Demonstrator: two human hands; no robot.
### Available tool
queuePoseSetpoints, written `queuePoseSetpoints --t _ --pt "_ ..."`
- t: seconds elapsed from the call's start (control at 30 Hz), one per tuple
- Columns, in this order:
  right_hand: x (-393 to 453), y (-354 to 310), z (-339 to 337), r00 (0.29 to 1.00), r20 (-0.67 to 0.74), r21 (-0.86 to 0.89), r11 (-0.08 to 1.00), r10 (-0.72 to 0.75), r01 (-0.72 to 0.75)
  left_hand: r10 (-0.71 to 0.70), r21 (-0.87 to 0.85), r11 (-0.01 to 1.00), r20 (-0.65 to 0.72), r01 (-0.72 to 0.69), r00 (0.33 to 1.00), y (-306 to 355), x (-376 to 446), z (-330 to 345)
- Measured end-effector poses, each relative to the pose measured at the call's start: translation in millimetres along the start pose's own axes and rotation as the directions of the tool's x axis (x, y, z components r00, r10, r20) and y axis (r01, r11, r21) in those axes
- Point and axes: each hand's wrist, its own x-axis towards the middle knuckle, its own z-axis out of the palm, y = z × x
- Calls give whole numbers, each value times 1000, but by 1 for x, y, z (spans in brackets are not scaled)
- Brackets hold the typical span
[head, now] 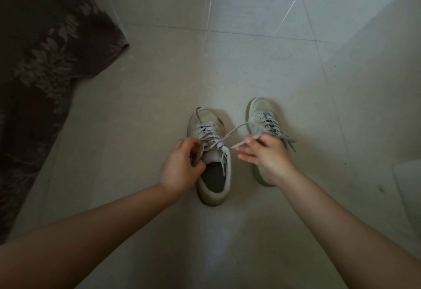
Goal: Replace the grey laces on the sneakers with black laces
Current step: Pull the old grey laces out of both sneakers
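Floor (227, 65): pale glossy tiles with thin dark joints, streaked with bright reflections toward the far edge; carries everything listed below.
Rug (45, 61): one, dark brown with a lighter leaf pattern, along the left edge of the head view, well apart from the shoes.
Pale object (407, 188): one, at the right edge, cut off by the frame; kind not discernible.
Sneakers: two, off-white with yellowish soles, side by side on the floor, toes pointing away.
Left sneaker (210, 152): nearer one; opening faces up and shows a dark grey insole, nothing else inside.
Right sneaker (259, 111): just beside the first, set slightly farther away; heel half hidden behind the right hand and wrist.
Left hand (180, 165): at the left flank of the left sneaker, fingers curled and pinching lace near the top eyelets.
Right hand (266, 154): over the right sneaker, thumb and forefinger pinching a lace loop, remaining fingers spread straight.
Grey laces (237, 130): threaded in both sneakers; one strand of the left sneaker's lace arcs across the gap into the right hand, its free end hanging beside the fingers.
Black laces: none visible.
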Motion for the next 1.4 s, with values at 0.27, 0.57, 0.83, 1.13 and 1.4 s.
queuePoseSetpoints --t 0.27,0.57,0.83,1.13,1.4 --pt "-19 19 4 985 151 -160 985 87 -62 3 13 1000 -4 -3 1000 -1 -4 -3" --pt "-8 5 5 1000 11 55 998 -7 6 -1 34 999 -2 1 1000 -2 -7 -9" --pt "-21 -19 -6 904 132 -976 212 406 47 58 76 995 14 -59 998 -6 -11 -9" --pt "-5 -10 59 727 634 -744 46 -265 666 88 149 986 -46 -80 995 -6 -12 -3" --pt "6 -9 69 632 755 -655 -259 -178 710 116 164 981 -86 -101 989 -7 -14 -5"
